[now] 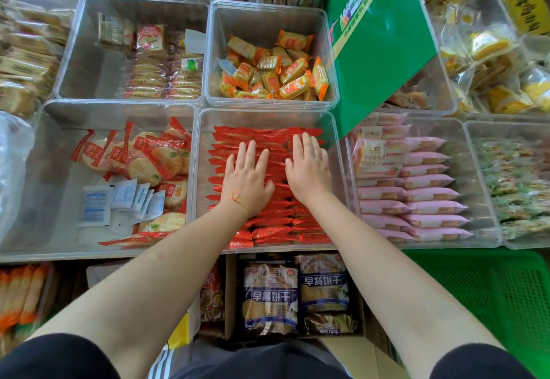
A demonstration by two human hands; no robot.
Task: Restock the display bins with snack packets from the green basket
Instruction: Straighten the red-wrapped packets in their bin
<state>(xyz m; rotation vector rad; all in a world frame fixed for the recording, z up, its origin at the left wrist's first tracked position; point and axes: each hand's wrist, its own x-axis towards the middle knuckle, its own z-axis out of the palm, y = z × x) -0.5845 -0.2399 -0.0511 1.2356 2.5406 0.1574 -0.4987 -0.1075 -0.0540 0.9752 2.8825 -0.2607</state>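
Observation:
A clear plastic bin (269,115) in the middle of the near row holds tidy rows of red snack packets (276,228). My left hand (247,178) and my right hand (309,169) both lie flat, palms down, on top of these packets, fingers spread and holding nothing. The green basket (500,292) stands at the lower right, below the bins; the part of it in view shows only its mesh floor.
Around it are clear bins: round crackers in red wrappers and white sachets (134,176) left, pink packets (416,188) right, orange packets (273,72) behind. A green carton (381,36) leans over the right bins. A cardboard box of blue biscuit bags (294,295) sits below.

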